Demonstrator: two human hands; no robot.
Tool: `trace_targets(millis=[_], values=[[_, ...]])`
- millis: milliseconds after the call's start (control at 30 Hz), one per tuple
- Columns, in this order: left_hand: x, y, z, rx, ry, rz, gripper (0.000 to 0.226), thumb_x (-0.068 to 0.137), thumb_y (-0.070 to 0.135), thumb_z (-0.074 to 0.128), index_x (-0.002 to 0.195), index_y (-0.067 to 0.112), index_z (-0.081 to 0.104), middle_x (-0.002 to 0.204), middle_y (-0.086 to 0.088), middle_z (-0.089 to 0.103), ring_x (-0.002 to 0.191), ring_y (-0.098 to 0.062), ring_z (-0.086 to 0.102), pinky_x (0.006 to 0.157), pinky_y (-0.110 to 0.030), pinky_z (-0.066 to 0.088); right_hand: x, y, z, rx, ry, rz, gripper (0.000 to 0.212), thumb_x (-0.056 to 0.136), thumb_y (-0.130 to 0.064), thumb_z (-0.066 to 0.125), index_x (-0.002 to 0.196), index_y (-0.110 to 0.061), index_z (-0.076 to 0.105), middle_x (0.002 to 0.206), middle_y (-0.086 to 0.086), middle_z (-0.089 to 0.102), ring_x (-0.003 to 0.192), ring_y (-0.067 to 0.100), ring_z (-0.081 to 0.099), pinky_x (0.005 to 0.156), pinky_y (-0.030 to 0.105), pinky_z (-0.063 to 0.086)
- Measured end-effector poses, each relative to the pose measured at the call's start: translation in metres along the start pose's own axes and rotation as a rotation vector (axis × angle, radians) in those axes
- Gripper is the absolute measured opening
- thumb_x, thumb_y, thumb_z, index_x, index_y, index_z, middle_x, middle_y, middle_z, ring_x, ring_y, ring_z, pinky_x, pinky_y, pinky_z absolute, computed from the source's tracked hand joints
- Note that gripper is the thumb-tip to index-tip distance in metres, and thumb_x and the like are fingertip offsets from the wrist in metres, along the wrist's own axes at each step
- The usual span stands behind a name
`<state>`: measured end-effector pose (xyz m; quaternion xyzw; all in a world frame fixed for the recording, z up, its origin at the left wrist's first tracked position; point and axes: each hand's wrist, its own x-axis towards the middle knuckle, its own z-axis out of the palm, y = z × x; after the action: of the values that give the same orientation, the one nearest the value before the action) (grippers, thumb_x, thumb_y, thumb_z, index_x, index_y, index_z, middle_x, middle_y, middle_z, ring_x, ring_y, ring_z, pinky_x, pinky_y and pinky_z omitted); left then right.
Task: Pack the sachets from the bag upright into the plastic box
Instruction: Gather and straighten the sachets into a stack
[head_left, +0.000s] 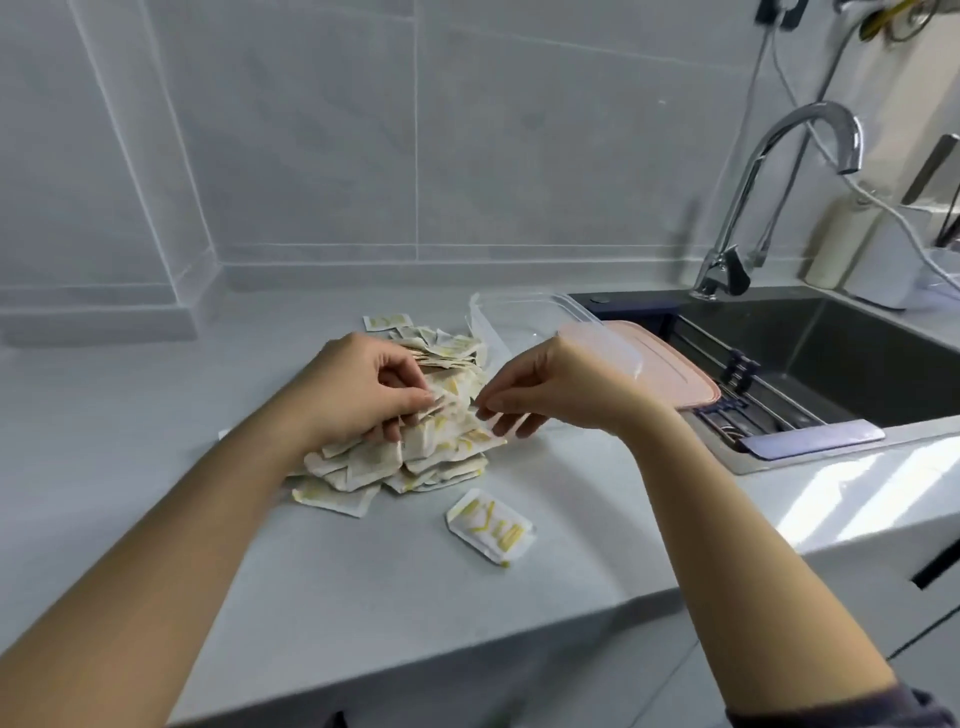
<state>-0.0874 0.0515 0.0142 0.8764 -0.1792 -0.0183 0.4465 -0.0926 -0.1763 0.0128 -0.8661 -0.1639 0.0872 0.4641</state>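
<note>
A heap of white sachets with yellow print (415, 452) lies on the grey counter. My left hand (358, 395) rests on top of the heap, thumb and fingers pinched on sachets. My right hand (550, 389) hovers just right of the heap, thumb and forefinger pinching a sachet's edge. Behind my right hand stands the clear plastic box (519, 317), which looks empty. Its pink lid (670, 371) lies to the right by the sink. One sachet (491, 525) lies alone in front of the heap, another (387, 321) behind it. No bag is clearly visible.
A dark sink (841, 353) with a chrome tap (769, 182) fills the right side; a rack and a light bar lie across its near edge. White containers (878, 260) stand behind the sink. The tiled wall runs along the back; the counter edge is near me.
</note>
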Motion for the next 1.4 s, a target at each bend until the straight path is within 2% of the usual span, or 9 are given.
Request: trace_targets(millis=[133, 300, 367, 467, 567, 767, 967, 1167, 1400], values=[[0.002, -0.023, -0.011, 0.108, 0.232, 0.066, 0.009, 0.078, 0.020, 0.077, 0.072, 0.022, 0.070, 0.063, 0.005, 0.070, 0.057, -0.004, 0.063, 0.057, -0.017, 0.049, 0.031, -0.002, 0.027, -0.052, 0.185, -0.100, 0.009, 0.085, -0.009, 0.070, 0.087, -0.014, 0.076, 0.082, 0.003, 0.075, 0.079, 0.022, 0.072, 0.069, 0.028, 0.059], [0.013, -0.048, -0.014, 0.234, 0.383, 0.138, 0.012, 0.075, 0.020, 0.074, 0.074, 0.029, 0.067, 0.077, 0.010, 0.063, 0.071, -0.009, 0.057, 0.065, -0.025, 0.046, 0.059, -0.009, 0.051, -0.274, 0.298, -0.162, 0.017, 0.079, -0.017, 0.073, 0.095, -0.022, 0.074, 0.092, -0.010, 0.068, 0.087, 0.006, 0.063, 0.077, 0.017, 0.047], [0.020, -0.055, -0.014, 0.301, 0.399, 0.135, 0.017, 0.075, 0.021, 0.074, 0.087, 0.031, 0.066, 0.093, 0.011, 0.057, 0.086, -0.011, 0.053, 0.075, -0.026, 0.043, 0.064, -0.014, 0.053, -0.351, 0.271, -0.145, 0.024, 0.080, -0.019, 0.072, 0.104, -0.023, 0.072, 0.100, -0.011, 0.061, 0.095, 0.007, 0.058, 0.077, 0.017, 0.041], [0.029, -0.059, -0.013, 0.360, 0.364, 0.034, 0.045, 0.077, 0.028, 0.072, 0.120, 0.029, 0.056, 0.126, 0.006, 0.050, 0.116, -0.017, 0.048, 0.099, -0.039, 0.040, 0.073, -0.018, 0.055, -0.443, 0.240, -0.120, 0.031, 0.080, -0.020, 0.071, 0.110, -0.025, 0.069, 0.111, -0.006, 0.061, 0.102, 0.012, 0.057, 0.079, 0.020, 0.039], [0.033, -0.060, -0.010, 0.318, 0.306, -0.013, 0.060, 0.084, 0.030, 0.067, 0.139, 0.024, 0.043, 0.144, 0.003, 0.042, 0.130, -0.017, 0.041, 0.104, -0.027, 0.032, 0.079, -0.015, 0.059, -0.491, 0.251, -0.140, 0.029, 0.081, -0.019, 0.069, 0.110, -0.025, 0.069, 0.110, -0.006, 0.064, 0.101, 0.011, 0.057, 0.077, 0.018, 0.037], [0.034, -0.077, 0.000, 0.241, 0.319, -0.064, 0.047, 0.090, 0.034, 0.058, 0.135, 0.026, 0.051, 0.135, 0.005, 0.055, 0.113, -0.015, 0.055, 0.087, -0.022, 0.037, 0.085, 0.002, 0.068, -0.467, 0.315, -0.195, 0.022, 0.084, -0.018, 0.064, 0.105, -0.022, 0.070, 0.100, -0.007, 0.057, 0.084, 0.010, 0.055, 0.077, 0.023, 0.047], [0.034, -0.084, -0.004, 0.246, 0.480, 0.010, 0.016, 0.082, 0.029, 0.072, 0.098, 0.026, 0.071, 0.094, 0.009, 0.069, 0.088, -0.011, 0.062, 0.078, -0.026, 0.047, 0.080, 0.004, 0.071, -0.451, 0.311, -0.224, 0.019, 0.087, -0.025, 0.061, 0.104, -0.024, 0.070, 0.103, -0.005, 0.060, 0.086, 0.013, 0.058, 0.080, 0.032, 0.051], [0.027, -0.081, -0.006, 0.430, 0.478, 0.137, 0.008, 0.084, 0.034, 0.068, 0.088, 0.027, 0.069, 0.088, 0.013, 0.065, 0.078, -0.010, 0.058, 0.066, -0.027, 0.043, 0.066, -0.004, 0.058, -0.420, 0.191, -0.213, 0.029, 0.084, -0.039, 0.068, 0.110, -0.026, 0.068, 0.104, -0.009, 0.058, 0.091, 0.006, 0.056, 0.080, 0.020, 0.043], [0.024, -0.076, -0.011, 0.568, 0.389, 0.190, 0.012, 0.087, 0.036, 0.064, 0.092, 0.025, 0.062, 0.099, 0.011, 0.054, 0.079, -0.016, 0.055, 0.066, -0.028, 0.037, 0.056, -0.009, 0.045, -0.463, 0.003, -0.195, 0.059, 0.070, -0.055, 0.076, 0.123, -0.037, 0.058, 0.125, -0.013, 0.054, 0.113, 0.007, 0.053, 0.093, 0.027, 0.046]])
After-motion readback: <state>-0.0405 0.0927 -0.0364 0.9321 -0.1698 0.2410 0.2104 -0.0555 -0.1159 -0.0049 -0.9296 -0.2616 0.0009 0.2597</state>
